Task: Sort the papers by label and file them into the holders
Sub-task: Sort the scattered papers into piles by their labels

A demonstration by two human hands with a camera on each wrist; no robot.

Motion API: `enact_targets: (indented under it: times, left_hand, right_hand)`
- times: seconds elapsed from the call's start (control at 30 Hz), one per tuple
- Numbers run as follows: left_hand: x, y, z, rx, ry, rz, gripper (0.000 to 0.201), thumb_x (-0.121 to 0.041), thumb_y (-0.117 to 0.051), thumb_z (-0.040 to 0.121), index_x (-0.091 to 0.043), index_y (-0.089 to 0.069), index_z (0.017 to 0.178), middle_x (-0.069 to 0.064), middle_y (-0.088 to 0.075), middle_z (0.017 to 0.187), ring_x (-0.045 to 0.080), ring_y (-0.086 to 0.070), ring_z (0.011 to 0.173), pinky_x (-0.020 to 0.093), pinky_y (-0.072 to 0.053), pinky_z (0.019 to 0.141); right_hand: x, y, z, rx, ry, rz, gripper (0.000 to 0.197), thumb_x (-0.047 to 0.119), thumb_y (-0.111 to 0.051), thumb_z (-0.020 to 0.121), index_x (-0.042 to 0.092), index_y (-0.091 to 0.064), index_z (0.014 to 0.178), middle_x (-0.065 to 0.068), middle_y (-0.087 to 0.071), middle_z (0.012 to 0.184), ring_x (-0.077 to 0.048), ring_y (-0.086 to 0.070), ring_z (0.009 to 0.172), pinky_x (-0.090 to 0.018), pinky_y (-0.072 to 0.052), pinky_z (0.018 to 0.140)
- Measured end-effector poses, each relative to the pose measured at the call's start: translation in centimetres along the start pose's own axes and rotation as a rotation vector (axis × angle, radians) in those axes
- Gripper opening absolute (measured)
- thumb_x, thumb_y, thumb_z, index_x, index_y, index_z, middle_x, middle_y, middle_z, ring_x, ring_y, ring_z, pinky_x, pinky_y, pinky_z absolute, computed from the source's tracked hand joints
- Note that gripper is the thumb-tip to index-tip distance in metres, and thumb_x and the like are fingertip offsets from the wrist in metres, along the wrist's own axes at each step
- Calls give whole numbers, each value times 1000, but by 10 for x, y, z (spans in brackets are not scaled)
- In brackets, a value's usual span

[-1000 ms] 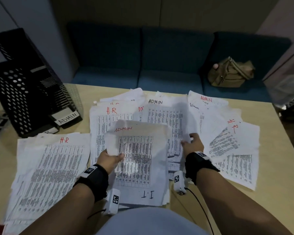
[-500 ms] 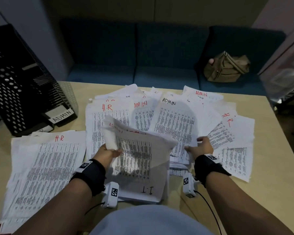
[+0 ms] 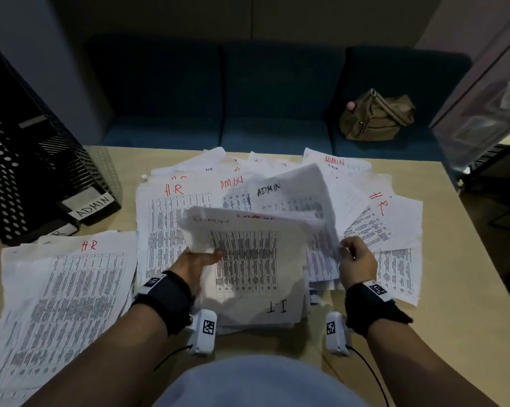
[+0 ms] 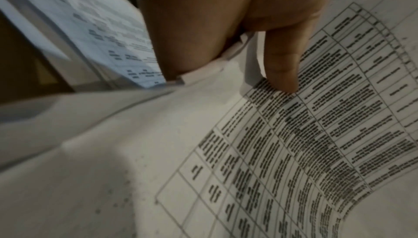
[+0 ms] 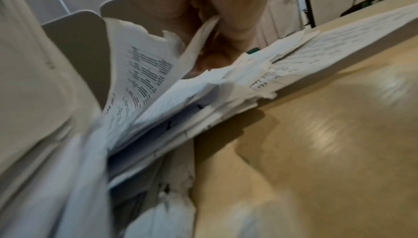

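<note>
At the far left we see the black perforated holders (image 3: 27, 160) standing on the tabletop (image 3: 465, 304), the nearer one bearing an ADMIN tag (image 3: 93, 207) on its front end, their long axes running from that end away toward the wall. Just in front of them lies the HR pile (image 3: 63, 304), flat, its long axis running away from us and its red label at the far edge.

Next comes our left hand (image 3: 196, 264): it grips the left edge of a small stack of ADMIN sheets (image 3: 248, 257), thumb on top over the printed table, as the left wrist view shows (image 4: 282, 66), with the other fingers beneath. The stack is lifted and bowed, its headed edge pointing away from us. Under it rests a sheet marked I.T (image 3: 277, 306), its label turned toward us at the near edge.

Behind spreads the unsorted heap (image 3: 277, 177), with HR and ADMIN labels mostly at the far edges.

To the right, our right hand (image 3: 356, 259) pinches the lower edge of a black-lettered ADMIN sheet (image 3: 292, 192), which stands raised and curling, heading uppermost. Beyond the tabletop, a tan bag (image 3: 377, 118) sits on the blue sofa (image 3: 218, 98).
</note>
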State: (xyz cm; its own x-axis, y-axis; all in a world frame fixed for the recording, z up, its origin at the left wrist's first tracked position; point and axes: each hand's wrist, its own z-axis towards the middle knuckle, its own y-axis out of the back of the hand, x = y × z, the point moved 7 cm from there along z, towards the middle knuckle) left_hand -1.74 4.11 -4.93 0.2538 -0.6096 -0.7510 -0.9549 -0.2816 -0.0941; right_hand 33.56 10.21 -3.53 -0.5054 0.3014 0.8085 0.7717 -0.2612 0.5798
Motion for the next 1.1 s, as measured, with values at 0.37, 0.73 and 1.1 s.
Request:
enact_targets:
  times: [0.37, 0.73, 1.1]
  left_hand:
    - [-2, -19, -2, 86, -64, -209, 74, -7, -85, 54, -2, -55, 122, 12, -69, 116, 29, -57, 118, 47, -31, 113]
    - [7, -11, -23, 48, -80, -26, 34, -1, -72, 76, -12, -62, 106, 11, -65, 117, 28, -50, 119, 53, -27, 106]
    - [16, -7, -15, -20, -112, -155, 48, -13, -82, 66, -6, -63, 110, 10, -68, 101, 38, -53, 119, 51, -31, 109]
  right_hand:
    - [-7, -36, -41, 565, -133, 283, 62, -32, -32, 67, 19, -62, 48, 0, -58, 50, -21, -50, 58, -23, -43, 47]
    - [15, -33, 34, 308, -163, -201, 69, 31, -80, 72, 5, -50, 129, -16, -57, 124, -32, -58, 111, -37, -48, 90]
    - [-18, 20, 33, -47, -218, -154, 28, -4, -38, 87, 7, -56, 105, -17, -54, 83, -30, -51, 71, -32, -39, 63]
